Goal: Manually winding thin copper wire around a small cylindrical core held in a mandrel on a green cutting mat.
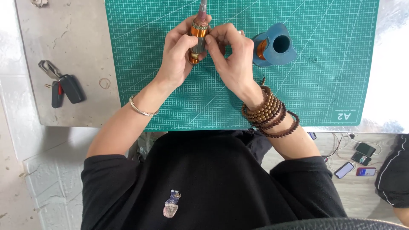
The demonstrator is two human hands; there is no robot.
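A green cutting mat (298, 85) covered most of the upper frame on a grey table (68, 42). At upper centre, the left hand (177, 55) and right hand (232, 57) both clasped a motor armature (199, 38) with copper windings, its long axis running up and down the frame, shaft pointing toward the top edge. Each hand gripped it from its own side, about equally near. Just right stood a blue housing (277, 49). Car keys (61, 87) lay at left.
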